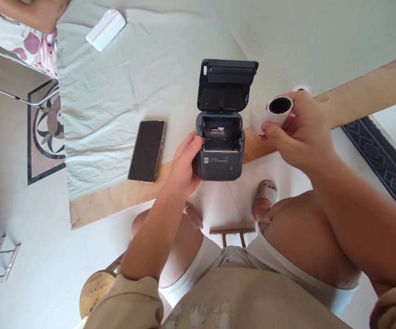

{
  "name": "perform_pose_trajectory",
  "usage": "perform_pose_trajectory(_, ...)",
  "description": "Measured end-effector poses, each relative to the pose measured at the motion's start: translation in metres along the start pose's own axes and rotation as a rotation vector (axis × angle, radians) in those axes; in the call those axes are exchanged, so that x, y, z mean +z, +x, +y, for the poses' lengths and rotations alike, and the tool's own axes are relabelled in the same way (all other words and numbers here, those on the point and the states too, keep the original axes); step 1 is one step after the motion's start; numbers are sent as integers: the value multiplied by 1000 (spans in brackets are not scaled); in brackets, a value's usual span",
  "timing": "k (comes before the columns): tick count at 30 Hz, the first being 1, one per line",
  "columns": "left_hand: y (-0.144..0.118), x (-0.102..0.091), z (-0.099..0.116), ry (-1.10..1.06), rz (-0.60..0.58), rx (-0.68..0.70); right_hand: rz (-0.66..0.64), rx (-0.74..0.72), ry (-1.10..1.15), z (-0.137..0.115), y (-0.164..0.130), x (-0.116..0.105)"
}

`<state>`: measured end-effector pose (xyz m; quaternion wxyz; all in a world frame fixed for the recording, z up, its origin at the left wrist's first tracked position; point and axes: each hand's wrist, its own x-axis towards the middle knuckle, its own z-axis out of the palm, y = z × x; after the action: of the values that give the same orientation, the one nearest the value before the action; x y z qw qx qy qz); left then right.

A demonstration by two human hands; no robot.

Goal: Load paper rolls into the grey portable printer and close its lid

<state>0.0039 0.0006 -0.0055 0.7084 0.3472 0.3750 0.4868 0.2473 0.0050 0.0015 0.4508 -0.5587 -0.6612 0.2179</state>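
Observation:
A small dark grey printer (pixel 220 160) stands at the near edge of the table with its lid (pixel 227 84) flipped up and its paper bay showing. My left hand (pixel 184 167) grips the printer's left side. My right hand (pixel 302 132) holds a white paper roll (pixel 276 111) just to the right of the printer, with the roll's dark core facing me and a loose end of paper hanging off its left side.
A black phone (pixel 147 151) lies face up left of the printer on a pale cloth (pixel 115 91). A white oblong device (pixel 106 29) sits at the far left. Another person's arm (pixel 36 13) is at the top left. A wooden stool (pixel 95 288) stands below.

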Motion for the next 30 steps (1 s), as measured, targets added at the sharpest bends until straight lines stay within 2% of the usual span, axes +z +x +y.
perform_pose_trajectory(2,0,1,0,16,13,6,13,-30,-137,0,-2,2)
perform_pose_trajectory(5,-2,0,0,26,36,-10,-45,-5,-379,-1,-1,3)
perform_pose_trajectory(8,-3,-1,1,20,35,-22,-85,43,-484,-1,-1,4)
perform_pose_trajectory(15,0,-3,-1,8,30,-16,-69,151,-211,2,-1,5)
perform_pose_trajectory(22,-1,-4,-2,11,63,-5,-69,89,-279,0,-3,6)
perform_pose_trajectory(24,-1,-4,-2,9,50,-14,-20,72,-234,-2,-4,-2)
perform_pose_trajectory(28,-1,-4,-1,22,26,-21,309,-9,-206,9,2,-23)
perform_pose_trajectory(30,-1,-3,0,33,26,-18,343,-21,-278,21,9,-28)
